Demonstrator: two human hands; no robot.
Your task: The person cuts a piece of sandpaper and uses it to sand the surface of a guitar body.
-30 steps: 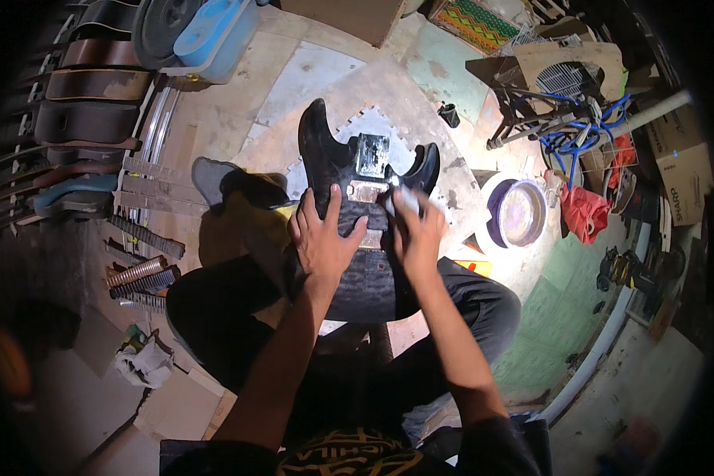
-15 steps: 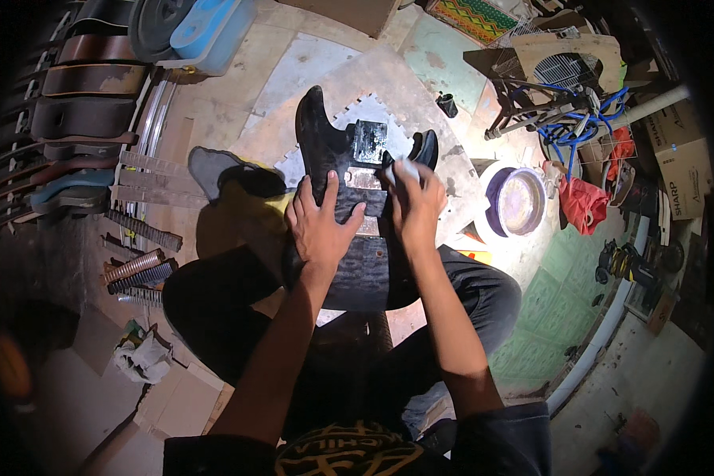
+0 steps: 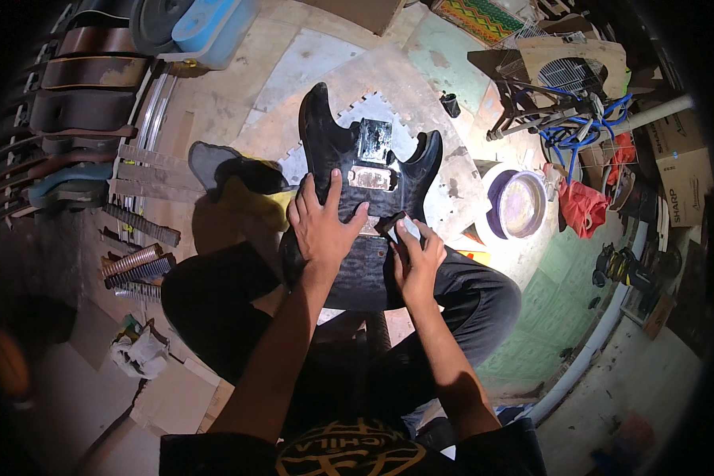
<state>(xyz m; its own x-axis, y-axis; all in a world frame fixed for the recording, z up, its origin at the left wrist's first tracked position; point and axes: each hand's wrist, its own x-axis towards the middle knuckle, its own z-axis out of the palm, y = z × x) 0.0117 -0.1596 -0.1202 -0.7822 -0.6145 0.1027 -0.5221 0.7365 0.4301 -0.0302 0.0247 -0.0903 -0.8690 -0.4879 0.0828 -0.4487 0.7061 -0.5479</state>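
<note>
Sanding block [image 3: 399, 230] in my gripping right hand [image 3: 417, 258] has slid down the guitar body [image 3: 362, 198]; left hand [image 3: 322, 226] stays spread flat.

A purple bowl [image 3: 518, 205], red cloth [image 3: 583, 208] and blue tub [image 3: 206, 28] sit on the floor.

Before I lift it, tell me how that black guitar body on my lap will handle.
The guitar body looks like a stiff, solid slab, probably heavy for its size. It overhangs the lap, so it may tip forward once the left hand lifts. The dusty face likely grips fine.
</note>
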